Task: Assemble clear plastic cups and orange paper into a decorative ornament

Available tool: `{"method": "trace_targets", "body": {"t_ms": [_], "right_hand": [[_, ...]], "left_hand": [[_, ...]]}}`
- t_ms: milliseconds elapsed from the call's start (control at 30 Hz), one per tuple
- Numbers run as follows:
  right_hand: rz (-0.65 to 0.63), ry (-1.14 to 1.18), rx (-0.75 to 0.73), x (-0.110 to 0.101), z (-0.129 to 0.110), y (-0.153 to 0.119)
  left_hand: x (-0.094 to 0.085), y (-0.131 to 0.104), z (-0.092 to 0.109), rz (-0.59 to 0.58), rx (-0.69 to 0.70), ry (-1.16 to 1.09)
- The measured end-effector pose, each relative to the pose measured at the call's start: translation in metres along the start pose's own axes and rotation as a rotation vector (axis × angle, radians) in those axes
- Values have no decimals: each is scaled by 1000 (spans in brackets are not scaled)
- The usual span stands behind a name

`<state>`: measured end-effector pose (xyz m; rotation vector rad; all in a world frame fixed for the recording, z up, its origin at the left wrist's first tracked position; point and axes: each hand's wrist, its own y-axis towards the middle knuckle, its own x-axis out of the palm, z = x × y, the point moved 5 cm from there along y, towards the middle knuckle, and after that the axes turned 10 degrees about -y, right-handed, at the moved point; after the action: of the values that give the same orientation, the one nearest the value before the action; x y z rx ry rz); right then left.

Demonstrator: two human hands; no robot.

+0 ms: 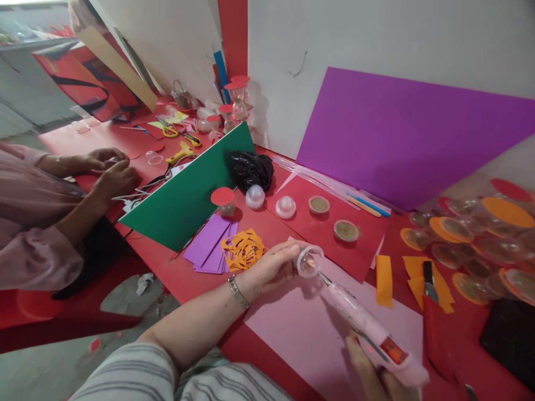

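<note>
Pink sheet (pixel 288 335), roomy beside glue gun (pixel 355 313)

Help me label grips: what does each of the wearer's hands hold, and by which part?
Left hand: clear plastic cup, by its side. Right hand: pink glue gun, from underneath, toward its rear.

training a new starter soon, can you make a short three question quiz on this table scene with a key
1. Which of the person's hands holds the pink glue gun, and what does the other hold?
2. True or false: the purple board leans against the white wall.
3. What lies right beside the purple paper strips?
A) yellow scissors
B) orange paper scraps
C) a blue pen

Key
1. The right hand; the left hand holds a clear plastic cup.
2. True.
3. B.
</note>
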<state>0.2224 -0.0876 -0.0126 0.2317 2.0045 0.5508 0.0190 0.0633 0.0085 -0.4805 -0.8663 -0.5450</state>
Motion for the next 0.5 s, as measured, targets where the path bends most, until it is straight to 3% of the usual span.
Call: {"method": "trace_targets", "body": {"t_ms": [233, 500], "right_hand": [[10, -8, 74, 0, 5, -1], [34, 2, 116, 4, -8, -6]], "left_hand": [[-2, 1, 0, 28, 1, -49], [-2, 1, -1, 31, -10, -89]]}}
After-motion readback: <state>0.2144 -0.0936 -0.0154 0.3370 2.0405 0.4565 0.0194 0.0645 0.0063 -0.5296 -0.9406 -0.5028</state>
